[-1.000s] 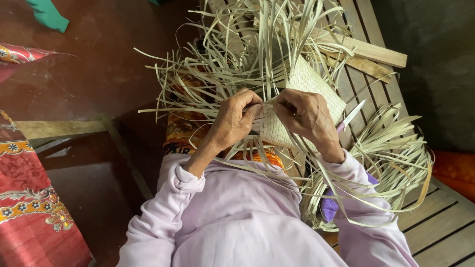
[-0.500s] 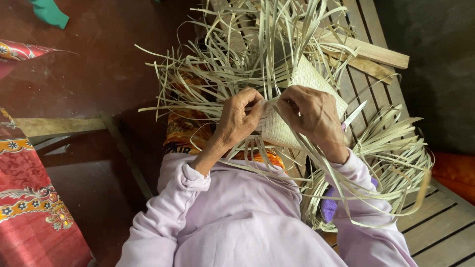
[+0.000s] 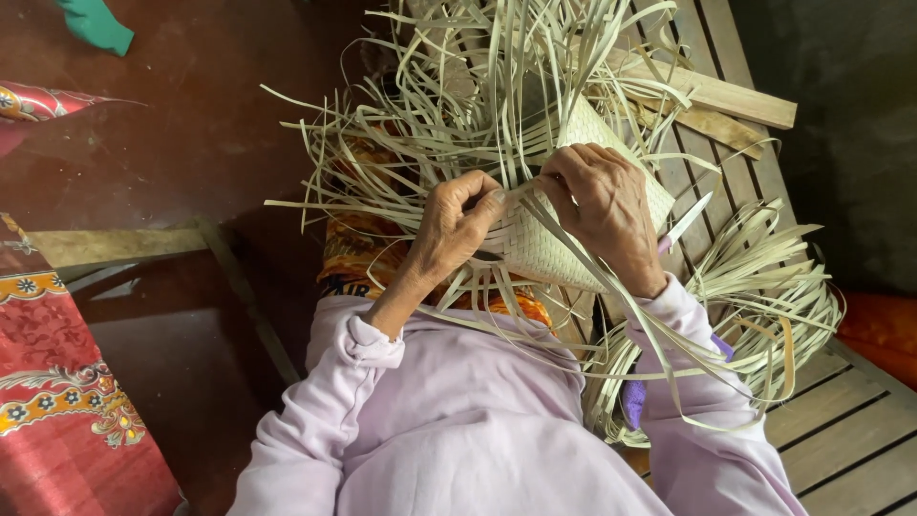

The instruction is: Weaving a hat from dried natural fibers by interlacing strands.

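My left hand [image 3: 457, 227] is curled into a loose fist just left of the woven mat piece [image 3: 559, 250], its fingers [image 3: 475, 191] pinched together on one pale leaf strip [image 3: 528, 187] where that strip meets the mat's upper edge. My right hand [image 3: 604, 208] lies flat over the top of the mat, fingers [image 3: 564, 180] bent down and pressed onto the weave and onto the same strip, so the two sets of fingertips sit almost touching, with the strip running between them. The mat itself is a small, tightly plaited, cream-coloured triangle resting on my lap, below and between both hands; its lower corner shows clear under my right palm. Loose strips [image 3: 449, 105] fan out from its edges in every direction, upward past my knuckles and down across my lilac sleeves [image 3: 363, 354]. A coiled bundle of strips [image 3: 764, 296] lies on the slatted wooden bench [image 3: 831, 420] just to the right of my right wrist. A red patterned cloth [image 3: 57, 382] lies well apart at the left, on the dark floor [image 3: 191, 124].
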